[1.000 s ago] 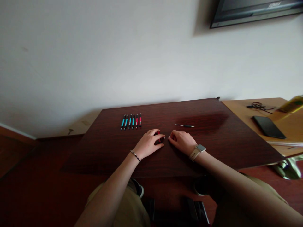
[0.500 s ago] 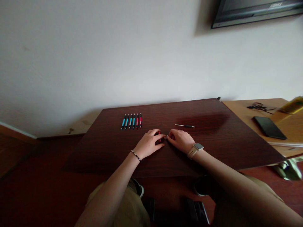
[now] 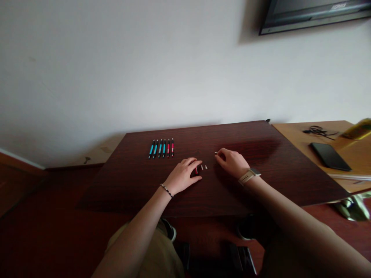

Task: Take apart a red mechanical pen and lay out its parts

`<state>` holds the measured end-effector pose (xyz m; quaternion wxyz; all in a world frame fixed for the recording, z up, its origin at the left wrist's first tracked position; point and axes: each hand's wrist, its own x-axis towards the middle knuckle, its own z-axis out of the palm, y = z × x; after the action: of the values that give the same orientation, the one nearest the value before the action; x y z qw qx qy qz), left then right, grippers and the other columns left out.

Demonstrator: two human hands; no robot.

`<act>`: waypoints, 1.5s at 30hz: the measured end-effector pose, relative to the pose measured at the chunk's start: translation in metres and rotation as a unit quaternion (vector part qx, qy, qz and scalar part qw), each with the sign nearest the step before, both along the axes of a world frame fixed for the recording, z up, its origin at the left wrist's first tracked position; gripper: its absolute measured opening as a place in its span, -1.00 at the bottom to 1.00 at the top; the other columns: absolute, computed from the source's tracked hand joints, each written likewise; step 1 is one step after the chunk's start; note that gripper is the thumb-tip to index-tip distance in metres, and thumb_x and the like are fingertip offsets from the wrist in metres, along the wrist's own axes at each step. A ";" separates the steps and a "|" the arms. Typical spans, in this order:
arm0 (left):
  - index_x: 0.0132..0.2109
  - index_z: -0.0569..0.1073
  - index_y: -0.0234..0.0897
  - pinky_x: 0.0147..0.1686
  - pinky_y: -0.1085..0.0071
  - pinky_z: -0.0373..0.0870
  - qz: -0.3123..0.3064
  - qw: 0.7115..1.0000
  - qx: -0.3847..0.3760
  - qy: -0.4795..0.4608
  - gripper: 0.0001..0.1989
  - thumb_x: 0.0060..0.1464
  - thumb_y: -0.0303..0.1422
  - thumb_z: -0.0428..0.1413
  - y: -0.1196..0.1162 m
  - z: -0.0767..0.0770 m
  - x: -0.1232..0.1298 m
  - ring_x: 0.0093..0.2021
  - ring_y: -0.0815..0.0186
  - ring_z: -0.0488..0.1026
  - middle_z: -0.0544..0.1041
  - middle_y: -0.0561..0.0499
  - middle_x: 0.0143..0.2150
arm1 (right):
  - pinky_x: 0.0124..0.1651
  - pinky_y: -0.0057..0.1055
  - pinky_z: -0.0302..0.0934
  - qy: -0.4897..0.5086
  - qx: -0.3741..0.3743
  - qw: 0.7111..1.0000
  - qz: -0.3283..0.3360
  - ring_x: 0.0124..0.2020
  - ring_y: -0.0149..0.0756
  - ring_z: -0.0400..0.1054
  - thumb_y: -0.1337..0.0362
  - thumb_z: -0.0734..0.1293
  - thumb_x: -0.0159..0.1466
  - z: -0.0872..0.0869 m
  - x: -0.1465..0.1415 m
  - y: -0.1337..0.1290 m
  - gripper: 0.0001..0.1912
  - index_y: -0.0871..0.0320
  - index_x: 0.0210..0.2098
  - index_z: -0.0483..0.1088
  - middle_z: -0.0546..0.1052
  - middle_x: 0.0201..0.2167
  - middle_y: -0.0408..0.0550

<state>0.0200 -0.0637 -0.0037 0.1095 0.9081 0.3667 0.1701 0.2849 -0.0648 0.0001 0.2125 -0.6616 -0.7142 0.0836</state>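
My left hand (image 3: 183, 175) rests on the dark table, its thumb and fingers curved around a red and black pen barrel (image 3: 196, 170). Just right of those fingertips lie two small pale pen pieces (image 3: 204, 167). Farther right, my right hand (image 3: 232, 161) has its fingers closed over a slim pen part, whose white end (image 3: 216, 153) pokes out at the left; the hand hides the rest of it. Behind my left hand, several blue pens (image 3: 155, 149) and two red pens (image 3: 170, 148) lie side by side in a row.
The dark wooden table (image 3: 139, 197) stands near a white wall. A lighter desk (image 3: 292, 133) at the right bears a black phone (image 3: 330, 156), a coiled cable (image 3: 317, 131) and a yellow packet (image 3: 358, 129). A screen (image 3: 315, 15) hangs on the wall above.
My right hand has moved right and away from me, onto the slim black and white pen part. Two small pale pieces now show where it was. My left hand stays put.
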 end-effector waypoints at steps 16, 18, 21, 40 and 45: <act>0.36 0.33 -0.12 0.36 0.03 0.33 0.000 1.000 -0.001 -0.007 -0.40 0.25 -0.18 0.26 0.000 -0.001 -0.006 0.34 0.05 0.36 0.37 -0.15 0.36 | -0.22 -0.35 0.19 -0.030 -0.052 0.998 -0.028 -0.21 -0.21 0.48 0.22 0.39 0.32 -0.010 0.054 0.023 -0.76 0.02 -0.06 0.63 0.64 -0.18 -0.07; 0.36 0.33 -0.12 0.36 0.03 0.34 0.003 1.000 0.000 -0.010 -0.42 0.26 -0.18 0.25 0.000 0.000 -0.006 0.34 0.05 0.36 0.37 -0.15 0.35 | -0.21 -0.35 0.19 -0.036 -0.052 0.998 -0.023 -0.22 -0.22 0.47 0.22 0.38 0.33 -0.010 0.053 0.023 -0.77 0.03 -0.07 0.63 0.63 -0.18 -0.07; 0.33 0.35 -0.13 0.37 0.04 0.34 0.012 1.000 0.009 -0.021 -0.48 0.29 -0.21 0.22 0.000 0.003 -0.005 0.34 0.06 0.37 0.36 -0.15 0.35 | -0.19 -0.36 0.19 -0.038 -0.043 0.998 -0.018 -0.18 -0.22 0.47 0.23 0.36 0.35 -0.009 0.051 0.024 -0.79 0.04 -0.09 0.63 0.62 -0.17 -0.04; -0.16 0.50 -0.22 0.20 0.14 0.47 0.056 0.993 0.063 -0.076 -0.95 0.34 -0.42 0.15 0.002 0.011 0.009 0.14 0.16 0.48 0.48 -0.08 0.12 | -0.09 -0.44 0.24 0.060 0.044 0.977 0.200 -0.17 -0.29 0.44 0.29 0.34 0.44 0.005 -0.010 -0.003 -0.85 0.08 -0.09 0.58 0.55 -0.17 -0.06; -0.17 0.50 -0.21 0.18 0.14 0.48 0.059 0.991 0.081 -0.089 -0.95 0.32 -0.45 0.16 0.003 0.010 0.006 0.12 0.16 0.49 0.50 -0.08 0.08 | -0.11 -0.41 0.25 0.066 0.055 0.975 0.207 -0.19 -0.27 0.44 0.29 0.36 0.42 -0.001 -0.003 0.001 -0.87 0.08 -0.10 0.58 0.55 -0.18 -0.05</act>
<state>0.0259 -0.0607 0.0059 0.0579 0.8718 0.3934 0.2859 0.2823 -0.0633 -0.0014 0.2732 -0.4798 -0.8236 0.1300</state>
